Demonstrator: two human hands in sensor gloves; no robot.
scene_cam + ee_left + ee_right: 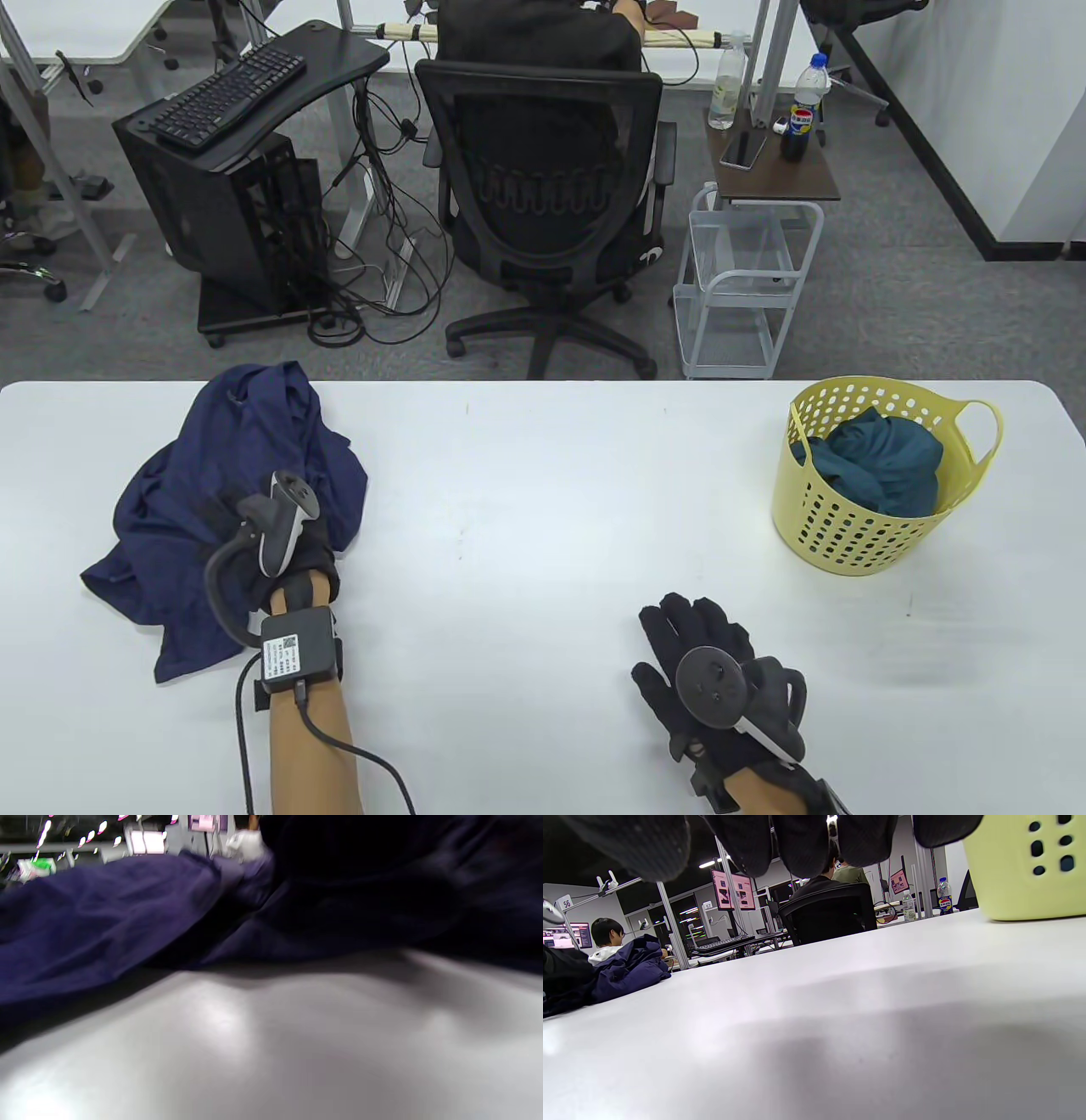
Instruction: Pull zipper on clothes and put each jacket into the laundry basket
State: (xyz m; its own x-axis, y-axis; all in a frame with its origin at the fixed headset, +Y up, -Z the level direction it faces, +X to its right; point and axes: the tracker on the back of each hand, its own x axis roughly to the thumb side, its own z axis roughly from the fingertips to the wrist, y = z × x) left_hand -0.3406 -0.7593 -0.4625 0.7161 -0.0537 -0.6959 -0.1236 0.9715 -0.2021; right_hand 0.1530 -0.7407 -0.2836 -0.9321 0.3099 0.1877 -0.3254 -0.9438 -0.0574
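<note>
Navy jacket [246, 458] under left hand [271, 535], right hand [713, 671] flat

Beyond the white table [543, 509], at twelve o'clock, a black mesh office chair [547, 212] holds a seated person in dark clothing. At eleven o'clock a black keyboard [229, 93] lies on a dark desk above a computer tower [229, 229]. At one o'clock a white wire trolley [742, 289] carries a phone [744, 150] and two bottles [806, 106].
</note>
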